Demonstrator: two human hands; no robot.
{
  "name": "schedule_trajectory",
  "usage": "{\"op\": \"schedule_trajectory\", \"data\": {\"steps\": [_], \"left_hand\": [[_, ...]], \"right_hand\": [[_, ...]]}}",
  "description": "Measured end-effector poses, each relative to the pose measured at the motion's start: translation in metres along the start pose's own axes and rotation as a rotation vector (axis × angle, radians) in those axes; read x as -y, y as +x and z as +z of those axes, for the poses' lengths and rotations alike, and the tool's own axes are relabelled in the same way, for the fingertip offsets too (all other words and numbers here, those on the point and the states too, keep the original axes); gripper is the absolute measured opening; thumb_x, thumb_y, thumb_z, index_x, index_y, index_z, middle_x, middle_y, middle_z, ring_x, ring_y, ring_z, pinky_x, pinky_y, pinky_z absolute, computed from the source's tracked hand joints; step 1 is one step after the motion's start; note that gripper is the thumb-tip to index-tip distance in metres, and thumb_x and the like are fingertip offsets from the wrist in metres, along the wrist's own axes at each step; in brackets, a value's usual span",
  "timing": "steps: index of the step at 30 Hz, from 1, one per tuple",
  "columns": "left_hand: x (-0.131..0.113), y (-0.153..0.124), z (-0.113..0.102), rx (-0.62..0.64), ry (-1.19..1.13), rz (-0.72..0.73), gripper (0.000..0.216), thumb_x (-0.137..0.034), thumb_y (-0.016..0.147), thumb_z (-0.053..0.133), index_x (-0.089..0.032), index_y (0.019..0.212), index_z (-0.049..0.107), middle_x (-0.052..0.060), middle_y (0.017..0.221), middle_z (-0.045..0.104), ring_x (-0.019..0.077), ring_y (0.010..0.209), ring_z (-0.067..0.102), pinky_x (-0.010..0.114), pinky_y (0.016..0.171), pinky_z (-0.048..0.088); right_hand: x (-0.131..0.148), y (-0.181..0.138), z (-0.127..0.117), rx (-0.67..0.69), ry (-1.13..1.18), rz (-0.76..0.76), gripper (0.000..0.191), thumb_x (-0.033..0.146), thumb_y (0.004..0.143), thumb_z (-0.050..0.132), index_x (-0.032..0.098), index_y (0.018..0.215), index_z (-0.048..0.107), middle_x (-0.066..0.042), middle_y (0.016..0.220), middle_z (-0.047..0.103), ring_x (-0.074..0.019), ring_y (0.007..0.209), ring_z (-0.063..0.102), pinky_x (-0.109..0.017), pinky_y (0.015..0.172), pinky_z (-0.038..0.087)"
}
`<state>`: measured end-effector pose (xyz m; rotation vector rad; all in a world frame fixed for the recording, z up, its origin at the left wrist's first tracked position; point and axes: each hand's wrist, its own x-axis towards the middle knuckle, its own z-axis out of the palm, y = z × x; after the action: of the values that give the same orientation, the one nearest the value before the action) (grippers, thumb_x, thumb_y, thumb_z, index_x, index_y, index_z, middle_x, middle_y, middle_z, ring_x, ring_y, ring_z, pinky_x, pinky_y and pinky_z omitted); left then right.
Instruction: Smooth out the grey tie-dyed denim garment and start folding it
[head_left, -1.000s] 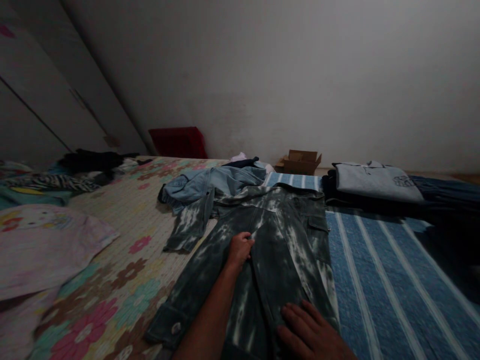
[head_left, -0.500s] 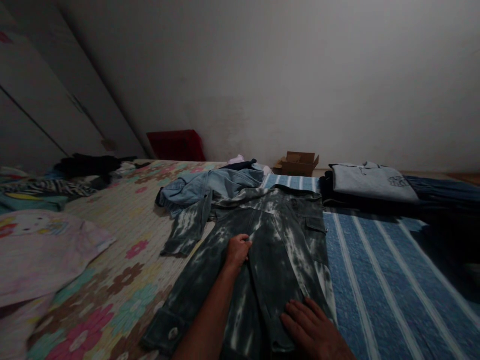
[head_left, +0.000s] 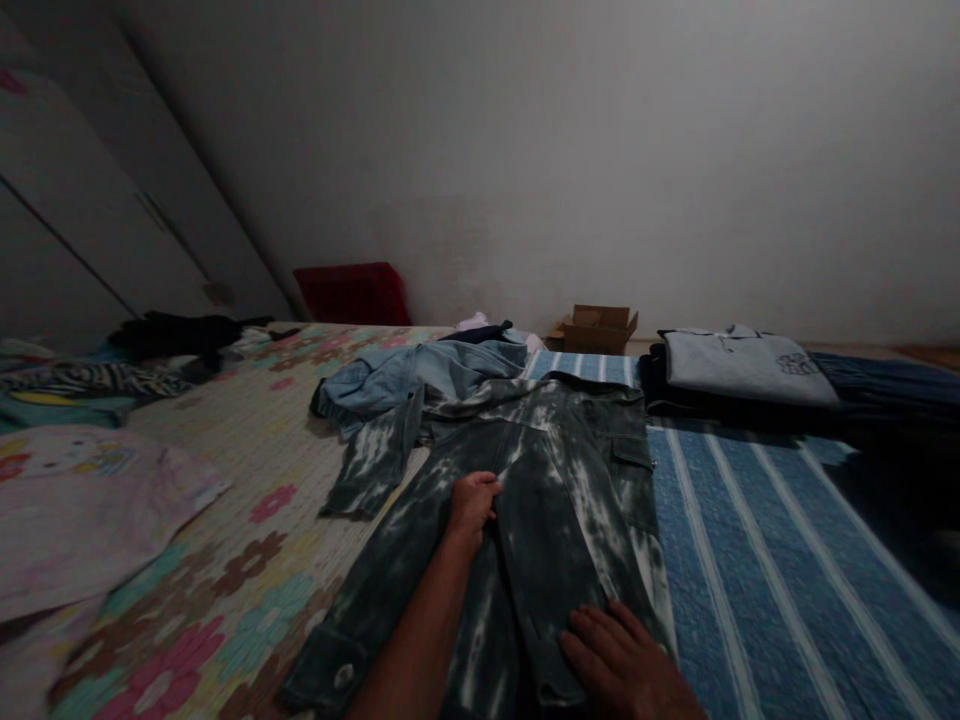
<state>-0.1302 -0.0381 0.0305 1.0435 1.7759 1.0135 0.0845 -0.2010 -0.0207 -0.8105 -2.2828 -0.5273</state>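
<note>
No writing can be read anywhere; the print on the folded grey sweatshirt (head_left: 746, 365), far right of the jacket, is too small to make out. The acid-washed denim jacket (head_left: 540, 500) lies spread flat on the bed (head_left: 247, 520), its right half over a blue striped blanket (head_left: 757, 560), its near cuff with a metal button at the lower left. The left hand (head_left: 471, 502) rests on the jacket's middle, arm stretched straight forward from the bottom edge, fingers curled and pinching a fold of the denim along the front seam. The right hand (head_left: 622, 665) lies palm down on the jacket's near right part, fingers spread flat and pressing the cloth, gripping nothing. Beyond the jacket's collar lies a crumpled light blue denim garment (head_left: 420, 370). Farther behind the jacket, by the wall, stand a small cardboard box (head_left: 598, 327) and a red crate (head_left: 351, 293).
</note>
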Motion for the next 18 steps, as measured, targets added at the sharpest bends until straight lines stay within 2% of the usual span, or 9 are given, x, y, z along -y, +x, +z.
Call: {"op": "schedule_trajectory", "data": {"steps": [6, 10, 15, 18], "left_hand": [[0.001, 0.002, -0.001, -0.010, -0.009, -0.007, 0.020, -0.016, 0.070, 0.064, -0.010, 0.089, 0.065, -0.003, 0.059, 0.058, 0.0083, 0.044, 0.051, 0.018, 0.038, 0.036], [0.001, 0.004, -0.001, -0.029, 0.015, 0.000, 0.020, -0.019, 0.069, 0.066, -0.011, 0.088, 0.065, -0.003, 0.059, 0.058, 0.0084, 0.044, 0.051, 0.018, 0.038, 0.036], [0.000, 0.004, 0.000, -0.027, 0.108, 0.028, 0.018, -0.014, 0.072, 0.060, -0.011, 0.089, 0.066, -0.004, 0.056, 0.058, 0.0080, 0.039, 0.048, 0.018, 0.036, 0.035], [-0.001, 0.004, 0.001, -0.030, 0.197, 0.063, 0.017, -0.013, 0.074, 0.059, -0.012, 0.090, 0.067, -0.003, 0.057, 0.060, 0.0087, 0.039, 0.049, 0.019, 0.038, 0.037]], "right_hand": [[0.005, -0.002, 0.007, -0.063, -0.035, 0.016, 0.030, 0.042, 0.093, 0.048, 0.021, 0.109, 0.062, -0.003, 0.098, 0.072, -0.0157, 0.096, 0.062, -0.030, 0.097, 0.042], [0.009, 0.000, 0.011, -0.077, -0.025, 0.051, 0.029, 0.038, 0.093, 0.048, 0.020, 0.110, 0.061, -0.004, 0.101, 0.071, -0.0159, 0.098, 0.062, -0.030, 0.099, 0.039], [0.016, -0.002, 0.022, -0.200, -0.038, 0.055, 0.021, 0.032, 0.093, 0.046, 0.021, 0.101, 0.062, -0.004, 0.094, 0.071, -0.0170, 0.094, 0.062, -0.036, 0.105, 0.036], [0.020, -0.006, 0.025, -0.161, -0.011, 0.079, 0.024, 0.037, 0.092, 0.049, 0.021, 0.105, 0.062, -0.006, 0.098, 0.070, -0.0184, 0.099, 0.061, -0.037, 0.105, 0.035]]}}
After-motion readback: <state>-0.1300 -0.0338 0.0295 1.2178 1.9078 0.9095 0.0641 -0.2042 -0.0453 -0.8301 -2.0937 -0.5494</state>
